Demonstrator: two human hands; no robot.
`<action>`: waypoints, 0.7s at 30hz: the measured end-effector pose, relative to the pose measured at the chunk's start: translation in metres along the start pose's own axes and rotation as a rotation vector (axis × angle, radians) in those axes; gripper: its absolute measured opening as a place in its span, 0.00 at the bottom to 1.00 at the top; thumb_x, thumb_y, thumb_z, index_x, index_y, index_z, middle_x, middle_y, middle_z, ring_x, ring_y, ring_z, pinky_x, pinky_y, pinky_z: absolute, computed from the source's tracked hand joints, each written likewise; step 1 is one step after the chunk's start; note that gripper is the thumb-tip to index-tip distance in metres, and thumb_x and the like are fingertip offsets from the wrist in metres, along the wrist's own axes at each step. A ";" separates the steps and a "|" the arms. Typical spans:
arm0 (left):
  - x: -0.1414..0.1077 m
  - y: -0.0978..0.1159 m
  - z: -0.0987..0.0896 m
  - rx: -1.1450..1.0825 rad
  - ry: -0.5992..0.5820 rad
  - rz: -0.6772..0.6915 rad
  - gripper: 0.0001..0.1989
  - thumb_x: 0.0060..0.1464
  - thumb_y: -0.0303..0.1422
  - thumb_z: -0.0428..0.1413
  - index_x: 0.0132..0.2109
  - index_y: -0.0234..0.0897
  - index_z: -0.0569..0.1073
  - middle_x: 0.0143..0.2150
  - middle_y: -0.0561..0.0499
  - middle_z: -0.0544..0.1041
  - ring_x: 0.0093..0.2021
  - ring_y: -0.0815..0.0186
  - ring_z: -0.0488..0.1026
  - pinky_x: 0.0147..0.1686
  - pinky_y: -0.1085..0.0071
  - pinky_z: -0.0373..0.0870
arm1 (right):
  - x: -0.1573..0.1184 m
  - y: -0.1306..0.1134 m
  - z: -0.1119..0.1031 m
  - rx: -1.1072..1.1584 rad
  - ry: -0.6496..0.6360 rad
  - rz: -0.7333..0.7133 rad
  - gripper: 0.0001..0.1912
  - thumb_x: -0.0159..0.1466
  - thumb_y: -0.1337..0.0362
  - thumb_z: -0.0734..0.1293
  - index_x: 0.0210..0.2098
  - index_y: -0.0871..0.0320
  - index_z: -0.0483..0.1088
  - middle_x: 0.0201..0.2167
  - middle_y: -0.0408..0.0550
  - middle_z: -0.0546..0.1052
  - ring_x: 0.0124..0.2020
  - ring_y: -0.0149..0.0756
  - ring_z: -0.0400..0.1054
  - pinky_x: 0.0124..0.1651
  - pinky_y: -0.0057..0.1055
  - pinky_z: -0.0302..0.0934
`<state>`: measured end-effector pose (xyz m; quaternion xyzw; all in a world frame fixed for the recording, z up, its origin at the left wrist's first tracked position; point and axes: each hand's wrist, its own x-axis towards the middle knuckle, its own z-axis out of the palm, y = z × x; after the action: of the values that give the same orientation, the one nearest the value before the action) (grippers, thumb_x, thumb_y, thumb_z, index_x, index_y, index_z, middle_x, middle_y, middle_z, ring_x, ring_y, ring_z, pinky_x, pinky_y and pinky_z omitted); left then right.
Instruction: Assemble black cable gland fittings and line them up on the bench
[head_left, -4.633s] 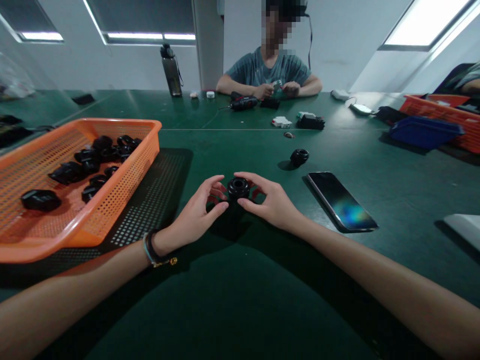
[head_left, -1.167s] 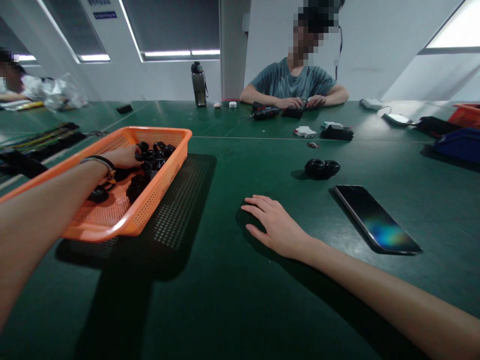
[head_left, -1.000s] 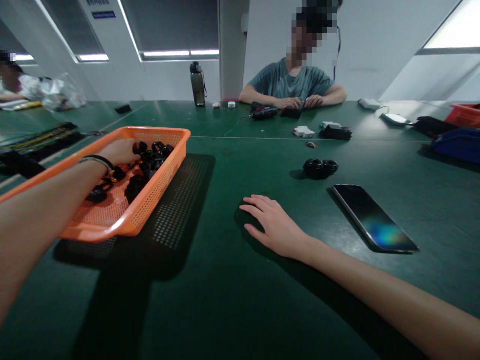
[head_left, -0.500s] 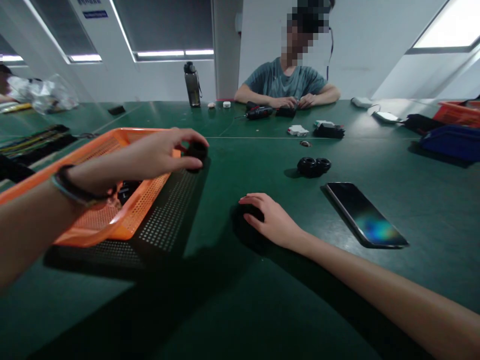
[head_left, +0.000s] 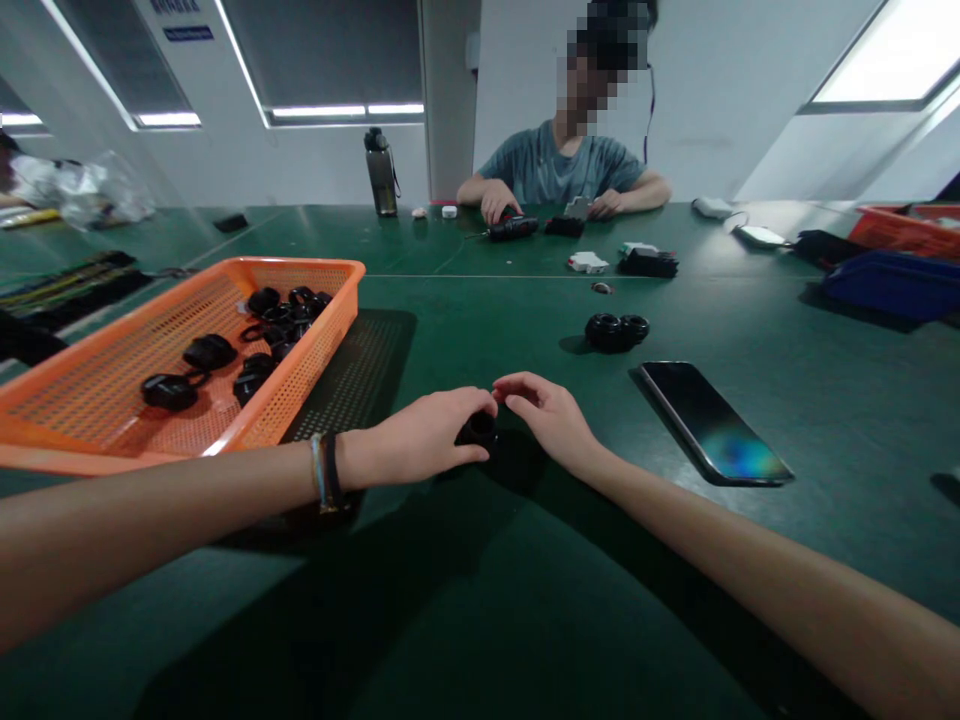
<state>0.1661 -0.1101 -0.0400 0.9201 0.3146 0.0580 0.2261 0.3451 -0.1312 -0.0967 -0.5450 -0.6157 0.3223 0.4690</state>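
My left hand (head_left: 431, 432) is closed around a small black round part (head_left: 478, 430) with a dark hollow top, low over the green table. Just to its right, my right hand (head_left: 551, 415) has curved fingers, with thumb and index apart and no object visible between them. Its fingertips come close to the left fingertips; whether they touch the part I cannot tell. Left of the hands stands an orange perforated basket (head_left: 349, 290) with several black round parts (head_left: 210, 351) inside. Two more black round parts (head_left: 616, 332) sit together on the table, beyond my right hand.
A smartphone (head_left: 712, 420) lies to the right of my right hand. Across the table (head_left: 480, 600) sits a person (head_left: 566, 165) with a hand on a power drill (head_left: 513, 228). White and black pieces (head_left: 649, 262), a bottle (head_left: 382, 172) and a blue bin (head_left: 889, 285) stand farther off.
My left hand has moved from the basket's edge rightward and nearer to me, beside my right hand. My right hand no longer shows a black part in its fingers. The person opposite has reached to the drill.
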 end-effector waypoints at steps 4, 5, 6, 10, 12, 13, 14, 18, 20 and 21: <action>-0.002 0.003 0.001 0.053 -0.016 -0.011 0.22 0.49 0.35 0.62 0.50 0.36 0.66 0.47 0.47 0.74 0.46 0.59 0.73 0.45 0.66 0.68 | 0.000 -0.001 0.000 0.004 -0.006 0.002 0.09 0.56 0.70 0.61 0.34 0.57 0.72 0.33 0.45 0.79 0.36 0.35 0.73 0.44 0.35 0.65; -0.003 0.004 -0.002 0.070 -0.008 -0.006 0.24 0.48 0.37 0.63 0.51 0.35 0.66 0.48 0.46 0.73 0.47 0.59 0.72 0.45 0.66 0.68 | 0.000 -0.001 0.000 0.005 -0.011 0.005 0.09 0.56 0.70 0.61 0.34 0.57 0.72 0.33 0.45 0.79 0.36 0.34 0.73 0.44 0.35 0.65; -0.004 0.004 -0.008 0.086 0.011 0.002 0.27 0.47 0.38 0.63 0.52 0.34 0.65 0.49 0.45 0.73 0.47 0.58 0.72 0.45 0.67 0.68 | -0.001 -0.001 -0.001 0.010 -0.017 0.011 0.09 0.56 0.70 0.61 0.34 0.57 0.72 0.33 0.46 0.78 0.36 0.34 0.73 0.44 0.35 0.65; -0.003 -0.002 -0.050 0.136 0.241 -0.007 0.25 0.52 0.43 0.57 0.53 0.33 0.65 0.50 0.44 0.72 0.47 0.61 0.71 0.45 0.67 0.67 | -0.001 -0.001 -0.001 0.044 -0.038 0.056 0.09 0.56 0.70 0.62 0.35 0.57 0.71 0.33 0.45 0.78 0.37 0.34 0.73 0.43 0.34 0.65; -0.001 -0.016 -0.079 0.197 0.407 -0.098 0.21 0.57 0.41 0.51 0.51 0.30 0.67 0.48 0.44 0.73 0.45 0.63 0.70 0.46 0.67 0.67 | -0.001 -0.002 -0.001 0.044 -0.043 0.058 0.09 0.56 0.71 0.62 0.35 0.57 0.71 0.33 0.44 0.78 0.37 0.33 0.72 0.44 0.34 0.64; 0.000 -0.026 -0.094 0.246 0.476 -0.168 0.20 0.58 0.39 0.50 0.51 0.28 0.67 0.48 0.43 0.73 0.43 0.64 0.70 0.47 0.66 0.66 | -0.001 -0.003 -0.001 0.039 -0.044 0.053 0.09 0.56 0.71 0.61 0.35 0.57 0.71 0.33 0.44 0.78 0.37 0.33 0.72 0.44 0.34 0.64; 0.000 -0.038 -0.108 0.300 0.519 -0.242 0.20 0.58 0.38 0.49 0.51 0.26 0.67 0.49 0.42 0.72 0.43 0.65 0.69 0.48 0.65 0.65 | -0.002 -0.004 -0.001 0.035 -0.044 0.048 0.09 0.56 0.71 0.61 0.35 0.57 0.71 0.33 0.44 0.78 0.37 0.33 0.72 0.45 0.34 0.64; -0.015 -0.105 -0.149 0.499 0.418 -0.421 0.20 0.59 0.37 0.45 0.50 0.24 0.67 0.48 0.45 0.71 0.46 0.62 0.64 0.54 0.59 0.59 | -0.003 -0.006 -0.001 0.026 -0.062 0.059 0.09 0.58 0.69 0.61 0.36 0.58 0.71 0.34 0.45 0.78 0.37 0.33 0.72 0.45 0.35 0.64; -0.029 -0.143 -0.155 0.480 0.390 -0.463 0.18 0.56 0.40 0.47 0.41 0.27 0.70 0.41 0.46 0.73 0.43 0.60 0.64 0.53 0.55 0.59 | -0.003 -0.006 -0.002 0.018 -0.070 0.061 0.09 0.58 0.69 0.61 0.37 0.58 0.71 0.34 0.45 0.78 0.37 0.33 0.72 0.45 0.35 0.64; -0.037 -0.161 -0.155 0.411 0.380 -0.408 0.17 0.54 0.43 0.49 0.36 0.30 0.70 0.38 0.49 0.73 0.43 0.60 0.64 0.54 0.56 0.57 | -0.003 -0.006 -0.002 0.013 -0.074 0.058 0.09 0.59 0.70 0.61 0.37 0.58 0.71 0.34 0.45 0.78 0.37 0.33 0.72 0.45 0.35 0.64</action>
<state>0.0096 0.0392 0.0271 0.8372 0.5337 0.1175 -0.0198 0.3446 -0.1359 -0.0911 -0.5473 -0.6145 0.3598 0.4397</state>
